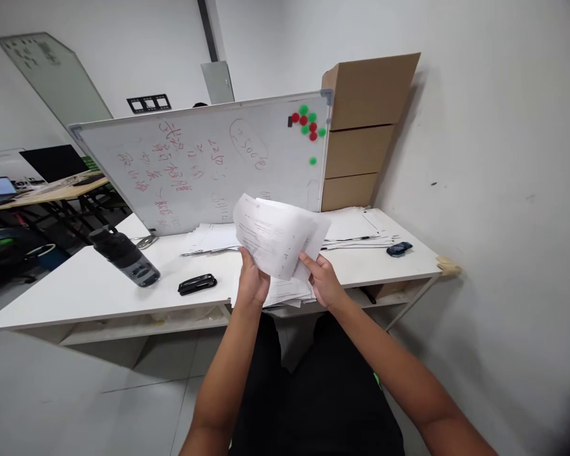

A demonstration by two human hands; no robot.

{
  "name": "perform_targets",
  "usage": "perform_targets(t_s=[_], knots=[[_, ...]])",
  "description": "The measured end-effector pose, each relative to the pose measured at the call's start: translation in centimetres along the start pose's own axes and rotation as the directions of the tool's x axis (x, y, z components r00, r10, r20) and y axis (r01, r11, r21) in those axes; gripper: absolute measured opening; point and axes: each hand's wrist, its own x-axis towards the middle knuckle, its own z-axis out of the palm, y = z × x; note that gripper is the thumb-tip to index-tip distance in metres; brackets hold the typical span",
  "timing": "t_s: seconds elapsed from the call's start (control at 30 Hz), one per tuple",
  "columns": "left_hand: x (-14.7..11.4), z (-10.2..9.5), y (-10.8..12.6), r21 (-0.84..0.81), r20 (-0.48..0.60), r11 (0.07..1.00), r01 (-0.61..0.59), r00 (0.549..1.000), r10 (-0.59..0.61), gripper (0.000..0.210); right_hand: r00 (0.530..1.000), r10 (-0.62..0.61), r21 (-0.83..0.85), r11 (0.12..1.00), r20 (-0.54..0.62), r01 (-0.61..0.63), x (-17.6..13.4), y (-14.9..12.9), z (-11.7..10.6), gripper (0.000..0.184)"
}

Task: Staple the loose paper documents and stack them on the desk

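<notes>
Several printed paper sheets (270,234) are held up in front of me, above the near edge of the white desk (95,272). My left hand (253,282) grips their lower left edge, thumb on the front. At the lower right, my right hand (323,278) pinches the sheets between thumb and fingers. The sheets are fanned a little and curl at the top. Below them a stack of papers (287,291) lies on the desk, partly hidden by the held sheets. Left of my left hand rests a black stapler (197,284).
A dark bottle (126,256) stands at the left. A whiteboard (199,164) with red writing and magnets stands along the back. Paper piles (213,237) lie before it, with more papers (354,225) at right. Also there: a small dark object (399,249) and stacked cardboard boxes (361,95).
</notes>
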Motion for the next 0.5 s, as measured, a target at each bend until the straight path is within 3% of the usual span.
perform_targets(t_s=[0.1,0.23,0.37,0.5], knots=[[-0.1,-1.2,0.0,0.036,-0.069,0.997,-0.064,0.995,0.066,0.059,0.999,0.028,0.019,0.999,0.024,-0.029,0.1,-0.6,-0.2,0.042],[0.1,-1.8,0.3,0.107,-0.119,0.986,-0.128,0.983,0.140,0.060,1.000,-0.014,-0.134,0.991,0.024,0.017,0.4,0.1,-0.6,0.033],[0.3,-1.7,0.8,0.178,-0.169,0.977,-0.121,0.974,0.151,0.062,0.999,-0.038,-0.277,0.960,-0.023,0.031,0.4,1.0,-0.5,0.036],[0.6,-2.0,1.1,0.179,-0.157,0.978,-0.107,0.978,0.136,0.062,1.000,0.002,-0.271,0.963,-0.024,-0.009,0.4,1.2,-0.4,0.038]])
